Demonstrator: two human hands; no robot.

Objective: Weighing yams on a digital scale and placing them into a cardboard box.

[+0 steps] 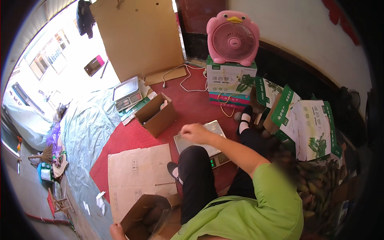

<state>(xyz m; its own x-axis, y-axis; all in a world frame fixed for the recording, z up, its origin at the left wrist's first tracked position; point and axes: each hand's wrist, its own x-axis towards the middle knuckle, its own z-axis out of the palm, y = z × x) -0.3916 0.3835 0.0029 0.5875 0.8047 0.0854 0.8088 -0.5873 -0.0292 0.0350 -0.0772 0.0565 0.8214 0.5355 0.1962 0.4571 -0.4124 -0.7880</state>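
My right hand (196,133) hovers above the metal plate of a scale (216,129) with a lit green display. Its fingers are curled together; whether anything small is between them I cannot make out. At the lower left, my left hand (117,231) grips the edge of an open brown cardboard box (134,209) beside my leg. Dark rounded things (154,214) lie inside this box, too shaded to name, and clear plastic shows at its side. Under the box a flattened cardboard sheet (138,166) covers part of the red floor.
Another scale (126,91) stands beside an open brown box (158,120). A pink fan (233,40) sits on stacked cartons (230,78), its cord across the floor. Green-and-white cartons (314,132) and a heap of long vegetables (320,186) lie right. Blue plastic sheeting (86,132) spreads left.
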